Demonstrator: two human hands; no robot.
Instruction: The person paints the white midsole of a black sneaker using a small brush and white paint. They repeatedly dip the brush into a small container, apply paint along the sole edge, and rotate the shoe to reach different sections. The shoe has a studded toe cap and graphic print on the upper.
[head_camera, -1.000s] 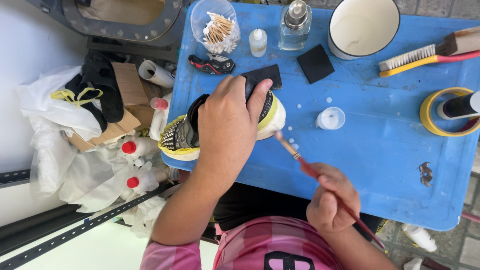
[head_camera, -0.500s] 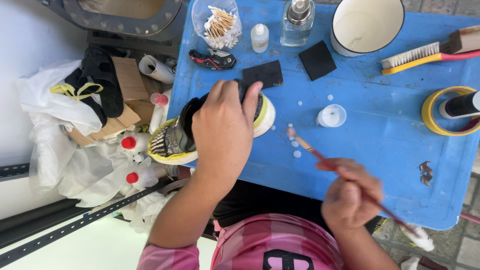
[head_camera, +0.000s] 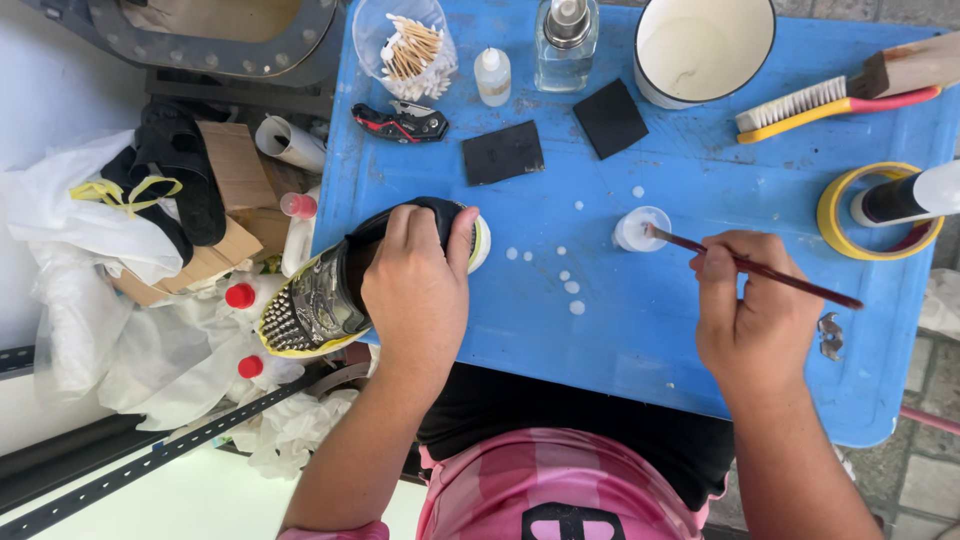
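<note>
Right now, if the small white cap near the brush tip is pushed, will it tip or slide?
The small white cap looks low and wide, so probably slides rather than tips. It seems light, so the thin paintbrush could nudge it. White drops on the blue table suggest it holds liquid that may spill.

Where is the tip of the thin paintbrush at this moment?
In the head view, the paintbrush, held in the right hand, has its tip at the small white cap on the blue table, right of the shoe.

shoe (head_camera: 325, 300): blk/yellow, on side, table edge; brush (head_camera: 750, 267): thin, tip prob. in cap
</note>
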